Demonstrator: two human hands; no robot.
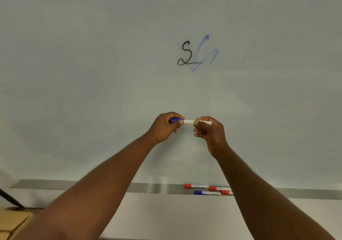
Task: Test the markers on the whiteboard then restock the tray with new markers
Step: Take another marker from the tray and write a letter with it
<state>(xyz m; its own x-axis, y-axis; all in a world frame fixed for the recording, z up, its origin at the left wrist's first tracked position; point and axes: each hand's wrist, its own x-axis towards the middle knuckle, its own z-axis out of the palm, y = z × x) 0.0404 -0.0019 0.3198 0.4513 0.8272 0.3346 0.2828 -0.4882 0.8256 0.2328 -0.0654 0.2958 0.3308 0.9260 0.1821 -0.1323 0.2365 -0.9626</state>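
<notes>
I see the marker (188, 121) level between both hands. The left hand (166, 127) curls round its blue cap (175, 120); the right hand (210, 131) pinches the other end.

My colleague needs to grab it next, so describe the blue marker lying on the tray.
Look along the metal tray under the whiteboard. Among the red markers lying there, the blue marker sits nearest the front edge, the only one with a blue cap.

Blue marker (188, 121) ends hidden: left hand (166, 126), right hand (211, 132).
</notes>
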